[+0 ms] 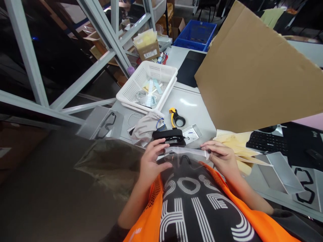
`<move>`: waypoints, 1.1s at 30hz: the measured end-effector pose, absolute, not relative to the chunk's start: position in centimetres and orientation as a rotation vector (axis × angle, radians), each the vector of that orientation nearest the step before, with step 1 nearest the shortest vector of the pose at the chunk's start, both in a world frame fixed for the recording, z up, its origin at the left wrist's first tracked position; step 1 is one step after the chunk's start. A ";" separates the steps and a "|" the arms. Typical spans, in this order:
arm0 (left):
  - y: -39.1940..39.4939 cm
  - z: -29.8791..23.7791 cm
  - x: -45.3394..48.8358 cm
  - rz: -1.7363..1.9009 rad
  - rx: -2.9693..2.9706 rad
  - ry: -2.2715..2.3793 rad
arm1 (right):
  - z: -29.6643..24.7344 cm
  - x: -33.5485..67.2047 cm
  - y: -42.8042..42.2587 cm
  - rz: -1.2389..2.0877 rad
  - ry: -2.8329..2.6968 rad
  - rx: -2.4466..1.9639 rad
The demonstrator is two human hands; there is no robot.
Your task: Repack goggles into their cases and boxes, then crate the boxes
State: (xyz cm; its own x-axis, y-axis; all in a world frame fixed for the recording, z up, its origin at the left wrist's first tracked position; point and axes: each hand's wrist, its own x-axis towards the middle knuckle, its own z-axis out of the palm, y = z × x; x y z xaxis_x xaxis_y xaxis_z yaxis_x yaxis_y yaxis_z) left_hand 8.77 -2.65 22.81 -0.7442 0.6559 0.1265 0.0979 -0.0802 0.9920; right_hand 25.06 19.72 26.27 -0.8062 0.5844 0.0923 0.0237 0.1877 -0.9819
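- The clear eyewear point(185, 158), with its dark nose piece, is held up just before the person's chest, over the near edge of the pale surface point(189, 107).
- The right hand point(223, 157) has its fingers closed on one end of the eyewear, thumb below.
- The left hand point(151, 159) is at the other end, thumb and fingers apart around it; whether they grip it I cannot tell.
- Just beyond the eyewear lies a black case point(168, 134), with a grey cloth pouch point(145, 127) beside it to the left and a small open box point(193, 133) to the right.
- A yellow-and-black tape dispenser point(174, 117) lies behind the case, near the white basket point(123, 97), which contains cards and strips.
- Right of the right hand are pale yellow envelopes point(233, 143) and an opened white box point(282, 171).
- A large cardboard sheet point(257, 70) stands tilted behind the envelopes, near the black keyboard point(267, 142).
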 end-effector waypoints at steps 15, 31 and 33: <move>-2.2 22.3 7.5 1.744 0.687 2.150 | 23.7 27.6 22.9 1.904 -1.596 -1.034; 0.5 22.4 3.4 1.178 1.044 2.840 | 22.1 27.9 23.3 1.836 -1.455 -1.120; 1.8 23.0 1.8 1.106 0.969 2.937 | 22.2 27.9 23.4 1.761 -1.567 -1.093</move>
State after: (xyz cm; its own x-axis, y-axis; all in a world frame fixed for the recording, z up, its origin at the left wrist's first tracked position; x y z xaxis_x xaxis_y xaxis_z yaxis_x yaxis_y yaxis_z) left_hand 1.82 1.80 23.02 -0.8165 0.4771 0.3250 0.5730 0.6013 0.5569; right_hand 27.90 23.43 22.21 -0.5277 0.8211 -0.2178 0.1206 -0.1814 -0.9760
